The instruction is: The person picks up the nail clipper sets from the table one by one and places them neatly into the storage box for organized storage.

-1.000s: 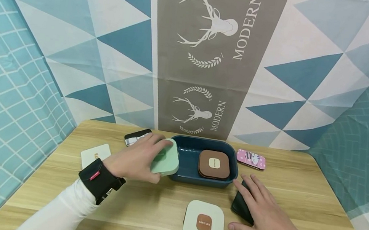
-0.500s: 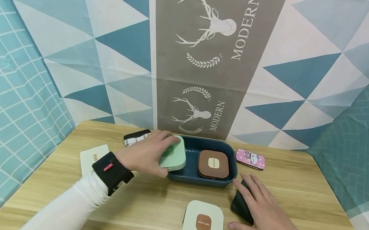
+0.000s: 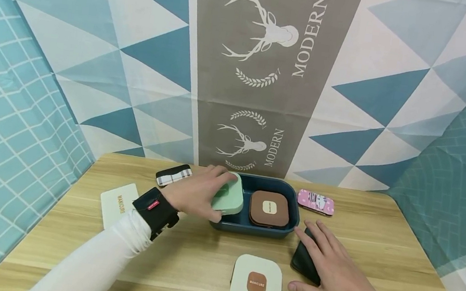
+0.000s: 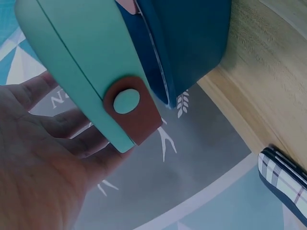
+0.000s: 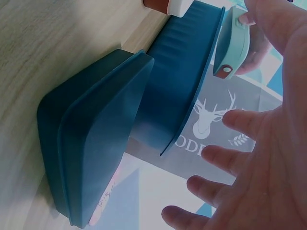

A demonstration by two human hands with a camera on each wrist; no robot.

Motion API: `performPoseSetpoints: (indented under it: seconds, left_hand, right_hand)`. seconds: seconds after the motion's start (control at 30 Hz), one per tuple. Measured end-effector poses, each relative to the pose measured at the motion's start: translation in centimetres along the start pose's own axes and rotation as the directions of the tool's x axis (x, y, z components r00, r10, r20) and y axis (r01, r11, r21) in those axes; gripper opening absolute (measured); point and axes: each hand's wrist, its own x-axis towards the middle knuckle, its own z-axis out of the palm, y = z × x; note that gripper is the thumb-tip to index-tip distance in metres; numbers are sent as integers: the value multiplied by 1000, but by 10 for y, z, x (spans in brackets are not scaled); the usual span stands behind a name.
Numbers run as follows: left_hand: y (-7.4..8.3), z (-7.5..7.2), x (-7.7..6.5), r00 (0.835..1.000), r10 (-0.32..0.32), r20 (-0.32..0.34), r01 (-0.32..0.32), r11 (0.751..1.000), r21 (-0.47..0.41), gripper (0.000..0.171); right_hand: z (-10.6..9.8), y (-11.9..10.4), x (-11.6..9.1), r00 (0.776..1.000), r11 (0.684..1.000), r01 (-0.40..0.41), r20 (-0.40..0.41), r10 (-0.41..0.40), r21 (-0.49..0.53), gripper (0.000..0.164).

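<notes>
My left hand point(image 3: 198, 192) grips a mint-green square case point(image 3: 229, 196), thumb at the near side and fingers over the far side. It holds the case just over the left end of the dark blue basket point(image 3: 232, 226). A brown strap with a round green snap point(image 4: 126, 101) shows on the case's side in the left wrist view. Inside the basket, at the right, lies a brown square case point(image 3: 270, 209). My right hand point(image 3: 339, 275) is spread above a dark case point(image 3: 305, 261), which it partly hides; the right wrist view point(image 5: 96, 129) shows its fingers apart from that dark case.
On the wooden table a cream manicure case point(image 3: 257, 287) lies at the front. A white manicure case point(image 3: 115, 204) and a plaid-and-black case point(image 3: 173, 175) are at the left. A pink case point(image 3: 315, 202) lies right of the basket. Patterned cloth point(image 3: 261, 95) hangs behind.
My left hand has carried the mint-green case to the right, from the basket's left edge to over its left end. The right hand has stayed in place.
</notes>
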Motion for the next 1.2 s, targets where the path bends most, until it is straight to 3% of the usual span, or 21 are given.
performPoseSetpoints:
  seconds: [0.63,1.2]
  left_hand:
    - [-1,14,24,997,55,59,-55,998,4,93]
    - [-4,25,37,991,22,135,-20,1000,-14,86]
  right_hand:
    - [-1,-2,0,999,1000,26,-24,-26,-3,103]
    - [1,2,1,1000,1000,-6,-5,6,12,106]
